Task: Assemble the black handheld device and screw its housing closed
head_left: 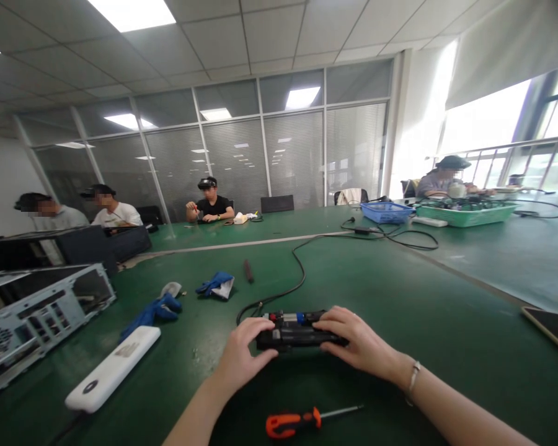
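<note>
My left hand (250, 348) grips the left end of a long black corded device (297, 337), thumb in front and fingers behind. Around its right end my right hand (351, 337) is closed in the same way. Along the far side of the device runs a silver cylinder with a blue band and a red part (291, 318); I cannot tell exactly what kind of tool it is. A black cable (302, 263) leads from behind its left end across the table. Nearer to me, below the hands, lies a screwdriver (302, 421) with an orange and black handle, its tip pointing right.
On the left are an open metal computer case (51, 316), a white power strip-like box (116, 365) and blue gloves (160, 308). Farther back stand a blue basket (385, 212) and a green tray (469, 214) of parts. A phone-like slab (551, 328) lies right. Several people sit around.
</note>
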Motion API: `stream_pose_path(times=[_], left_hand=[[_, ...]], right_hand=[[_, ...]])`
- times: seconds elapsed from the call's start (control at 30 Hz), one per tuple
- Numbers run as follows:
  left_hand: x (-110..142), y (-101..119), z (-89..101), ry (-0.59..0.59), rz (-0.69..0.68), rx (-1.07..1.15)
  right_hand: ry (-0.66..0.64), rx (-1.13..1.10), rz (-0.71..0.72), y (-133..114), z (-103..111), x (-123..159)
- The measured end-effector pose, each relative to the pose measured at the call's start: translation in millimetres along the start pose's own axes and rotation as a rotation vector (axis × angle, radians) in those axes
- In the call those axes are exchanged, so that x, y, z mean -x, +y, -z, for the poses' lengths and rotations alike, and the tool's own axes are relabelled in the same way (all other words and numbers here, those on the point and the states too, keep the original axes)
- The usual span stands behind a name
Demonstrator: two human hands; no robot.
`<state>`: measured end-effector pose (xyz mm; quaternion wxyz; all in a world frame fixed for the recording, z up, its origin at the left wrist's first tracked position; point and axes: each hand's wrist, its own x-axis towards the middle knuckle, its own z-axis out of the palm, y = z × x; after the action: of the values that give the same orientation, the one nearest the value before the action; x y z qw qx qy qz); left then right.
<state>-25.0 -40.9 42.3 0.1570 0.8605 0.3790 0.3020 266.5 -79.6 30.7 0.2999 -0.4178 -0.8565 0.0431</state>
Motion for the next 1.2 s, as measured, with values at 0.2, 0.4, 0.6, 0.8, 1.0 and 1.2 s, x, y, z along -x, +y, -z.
stream_pose_path(times=[0.2, 0.4, 0.6, 0.8, 1.0, 1.2], left_hand=[[-14.5, -13.7, -11.9, 0.186, -0.089, 0.019], [-23.0, -37.8, -26.9, 0.224, -0.135, 0.029], [-28.1, -43.4, -30.7, 0.209, -0.083, 0.027], [-26.7, -41.8, -26.3, 0.181, -0.036, 0.026], [-24.3, -42.2, -22.9, 0.161, -0.029, 0.05], [-22.7, -42.5, -21.4, 0.164, -0.048, 0.074]], right_hand=[[0.208, 0.09, -0.023, 11.1, -8.1, -13.4], [0.218, 0.151, -0.052, 18.7, -22.9, -19.0], [0.203, 0.137, -0.105, 22.4, -32.2, -19.8], [0.187, 0.137, -0.122, 23.3, -36.7, -21.9], [0.169, 0.122, -0.124, 23.9, -37.0, -25.3], [0.181, 0.1, -0.099, 24.1, -35.6, -22.8]])
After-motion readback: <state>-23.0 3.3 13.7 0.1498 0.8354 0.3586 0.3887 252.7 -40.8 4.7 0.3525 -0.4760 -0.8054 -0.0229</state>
